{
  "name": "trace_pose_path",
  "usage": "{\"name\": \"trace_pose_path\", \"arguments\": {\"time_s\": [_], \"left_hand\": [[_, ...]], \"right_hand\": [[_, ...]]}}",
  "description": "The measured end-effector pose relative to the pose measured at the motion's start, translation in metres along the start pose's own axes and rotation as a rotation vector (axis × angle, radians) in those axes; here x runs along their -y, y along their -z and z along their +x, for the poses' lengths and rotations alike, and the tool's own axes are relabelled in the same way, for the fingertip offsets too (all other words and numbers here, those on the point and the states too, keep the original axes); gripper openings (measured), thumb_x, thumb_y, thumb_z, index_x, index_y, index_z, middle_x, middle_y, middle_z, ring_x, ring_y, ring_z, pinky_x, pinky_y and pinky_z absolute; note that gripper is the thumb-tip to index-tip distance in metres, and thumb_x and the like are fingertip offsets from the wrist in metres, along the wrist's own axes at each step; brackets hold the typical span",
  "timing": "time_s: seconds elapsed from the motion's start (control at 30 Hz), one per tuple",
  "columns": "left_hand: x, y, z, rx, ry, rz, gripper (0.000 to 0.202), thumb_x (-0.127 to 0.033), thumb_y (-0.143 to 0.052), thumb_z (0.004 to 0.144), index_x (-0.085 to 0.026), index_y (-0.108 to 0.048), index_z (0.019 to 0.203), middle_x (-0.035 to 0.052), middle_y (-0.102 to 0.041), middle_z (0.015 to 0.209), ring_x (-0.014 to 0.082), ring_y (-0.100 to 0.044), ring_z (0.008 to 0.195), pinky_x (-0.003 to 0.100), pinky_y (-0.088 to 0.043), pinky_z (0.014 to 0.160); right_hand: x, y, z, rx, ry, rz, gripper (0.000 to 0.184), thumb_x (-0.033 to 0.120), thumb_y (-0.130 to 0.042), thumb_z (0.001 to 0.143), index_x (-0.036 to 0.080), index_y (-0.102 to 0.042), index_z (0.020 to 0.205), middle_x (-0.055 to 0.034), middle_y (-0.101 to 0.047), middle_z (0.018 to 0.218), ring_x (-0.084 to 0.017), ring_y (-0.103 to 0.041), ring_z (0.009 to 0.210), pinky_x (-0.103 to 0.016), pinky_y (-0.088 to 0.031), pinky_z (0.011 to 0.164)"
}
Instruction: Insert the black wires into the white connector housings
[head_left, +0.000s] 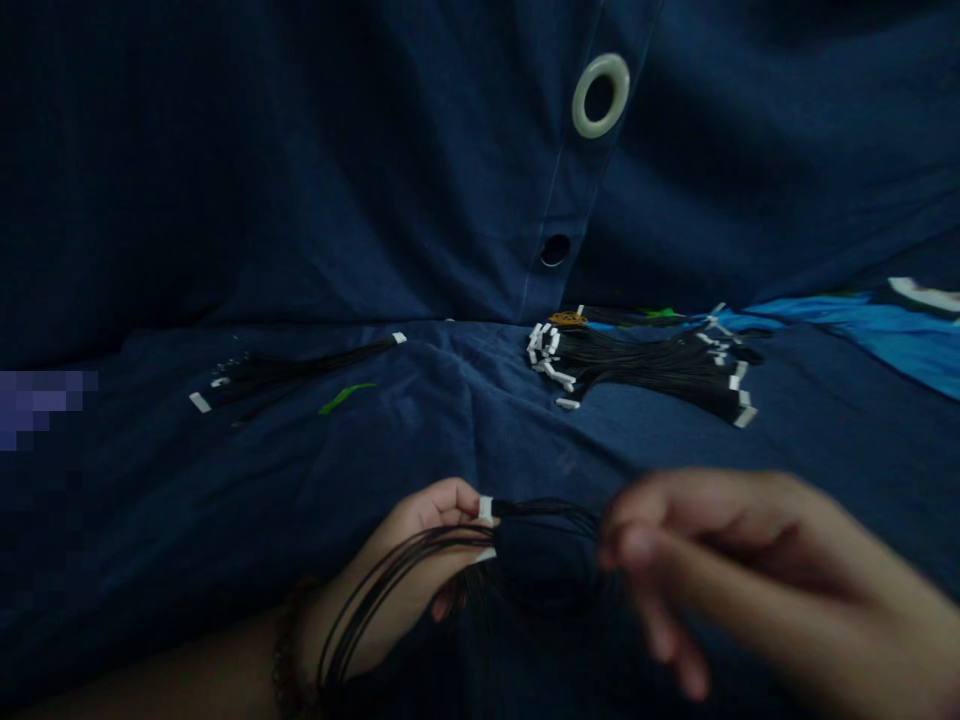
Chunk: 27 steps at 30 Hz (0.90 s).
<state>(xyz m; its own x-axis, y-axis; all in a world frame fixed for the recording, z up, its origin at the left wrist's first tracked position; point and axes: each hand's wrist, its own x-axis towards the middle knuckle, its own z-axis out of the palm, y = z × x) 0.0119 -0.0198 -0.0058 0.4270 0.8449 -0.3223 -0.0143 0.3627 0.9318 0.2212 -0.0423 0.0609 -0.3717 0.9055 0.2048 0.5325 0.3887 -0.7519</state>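
My left hand [409, 560] is shut on a bundle of thin black wires [420, 570], with a white connector [486, 510] showing just past my fingers. My right hand [750, 570] is blurred, its fingertips right at the wires [547, 510] to the right of the connector. Whether it grips them is hard to tell. Farther off lie a small wire harness with white connectors [300, 370] and a larger heap of black wire harnesses [637, 365], both out of reach of my fingers.
Dark blue cloth [450, 400] covers the surface and rises behind in folds, with a pale ring grommet [600, 95] and a dark hole [555, 250]. A green scrap [345, 397] lies on it. Bright blue fabric [862, 325] sits at right. A beaded bracelet [289, 640] circles my left wrist.
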Motion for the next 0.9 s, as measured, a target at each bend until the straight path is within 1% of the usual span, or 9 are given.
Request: {"name": "trace_pose_path", "arguments": {"time_s": [0.03, 0.1, 0.2, 0.27, 0.4, 0.5, 0.63, 0.73, 0.9], "left_hand": [[-0.001, 0.0, -0.001, 0.011, 0.008, -0.012, 0.016, -0.027, -0.061, 0.072, -0.017, -0.048, 0.074, -0.0062, -0.046, 0.055, 0.0039, -0.035, 0.04, 0.015, -0.027, 0.036], [-0.002, -0.001, -0.003, 0.054, 0.018, -0.049, 0.025, -0.036, -0.063, 0.07, -0.017, -0.047, 0.073, -0.0067, -0.045, 0.054, 0.0035, -0.034, 0.04, 0.014, -0.026, 0.035], [-0.004, 0.0, -0.007, 0.117, 0.042, -0.067, 0.034, -0.046, -0.064, 0.067, -0.017, -0.048, 0.074, -0.0064, -0.046, 0.054, 0.0031, -0.033, 0.039, 0.014, -0.026, 0.035], [-0.005, 0.001, -0.008, 0.123, 0.047, -0.065, 0.035, -0.048, -0.064, 0.066, -0.017, -0.049, 0.074, -0.0062, -0.046, 0.053, 0.0029, -0.033, 0.038, 0.014, -0.027, 0.035], [-0.004, 0.002, -0.007, 0.115, 0.055, -0.087, 0.036, -0.047, -0.068, 0.062, -0.016, -0.049, 0.067, -0.007, -0.045, 0.05, 0.0021, -0.031, 0.035, 0.013, -0.022, 0.032], [-0.003, 0.002, -0.007, 0.119, 0.055, -0.138, 0.034, -0.042, -0.072, 0.061, -0.015, -0.051, 0.066, -0.0065, -0.046, 0.05, 0.0015, -0.031, 0.036, 0.012, -0.02, 0.033], [-0.003, 0.002, -0.007, 0.172, 0.015, -0.237, 0.028, -0.033, -0.074, 0.062, -0.014, -0.053, 0.065, -0.0056, -0.049, 0.052, 0.0019, -0.036, 0.042, 0.011, -0.025, 0.038], [-0.004, 0.002, -0.007, 0.198, 0.005, -0.253, 0.028, -0.032, -0.074, 0.062, -0.014, -0.053, 0.065, -0.005, -0.051, 0.054, 0.0026, -0.04, 0.045, 0.012, -0.029, 0.043], [-0.005, 0.002, -0.006, 0.176, 0.022, -0.247, 0.03, -0.034, -0.075, 0.06, -0.015, -0.053, 0.064, -0.0056, -0.049, 0.052, 0.003, -0.037, 0.043, 0.013, -0.025, 0.04]], "right_hand": [[0.004, -0.009, -0.002, 0.089, 0.005, -0.045, 0.024, 0.021, -0.039, 0.086, 0.019, -0.054, 0.067, 0.0052, -0.053, 0.048, -0.006, -0.05, 0.039, -0.016, -0.036, 0.039], [0.008, -0.022, -0.005, 0.173, 0.045, -0.146, 0.022, 0.013, -0.042, 0.081, 0.018, -0.052, 0.063, 0.0046, -0.054, 0.052, -0.007, -0.051, 0.045, -0.016, -0.037, 0.044], [0.006, -0.029, -0.008, 0.158, 0.096, -0.197, 0.021, 0.008, -0.042, 0.078, 0.019, -0.052, 0.064, 0.0048, -0.055, 0.055, -0.006, -0.052, 0.049, -0.017, -0.036, 0.048], [0.001, -0.029, -0.01, 0.143, 0.114, -0.185, 0.02, 0.006, -0.042, 0.076, 0.02, -0.052, 0.065, 0.0053, -0.055, 0.056, -0.006, -0.052, 0.049, -0.017, -0.035, 0.047], [-0.007, -0.031, -0.012, 0.132, 0.151, -0.136, 0.021, 0.005, -0.041, 0.074, 0.021, -0.054, 0.067, 0.0053, -0.056, 0.057, -0.006, -0.051, 0.048, -0.017, -0.034, 0.047], [-0.011, -0.034, -0.013, 0.106, 0.159, -0.101, 0.021, 0.005, -0.04, 0.073, 0.021, -0.053, 0.067, 0.0054, -0.055, 0.057, -0.006, -0.049, 0.047, -0.018, -0.033, 0.046], [-0.012, -0.037, -0.013, 0.101, 0.146, -0.09, 0.021, 0.005, -0.039, 0.073, 0.02, -0.051, 0.065, 0.0053, -0.053, 0.055, -0.006, -0.047, 0.045, -0.019, -0.031, 0.045], [-0.011, -0.036, -0.012, 0.096, 0.153, -0.096, 0.022, 0.005, -0.039, 0.074, 0.02, -0.052, 0.065, 0.0051, -0.053, 0.056, -0.006, -0.047, 0.045, -0.019, -0.031, 0.045], [-0.009, -0.033, -0.008, 0.119, 0.172, -0.109, 0.023, 0.005, -0.037, 0.074, 0.019, -0.052, 0.064, 0.0044, -0.054, 0.056, -0.006, -0.047, 0.045, -0.019, -0.032, 0.045]]}}
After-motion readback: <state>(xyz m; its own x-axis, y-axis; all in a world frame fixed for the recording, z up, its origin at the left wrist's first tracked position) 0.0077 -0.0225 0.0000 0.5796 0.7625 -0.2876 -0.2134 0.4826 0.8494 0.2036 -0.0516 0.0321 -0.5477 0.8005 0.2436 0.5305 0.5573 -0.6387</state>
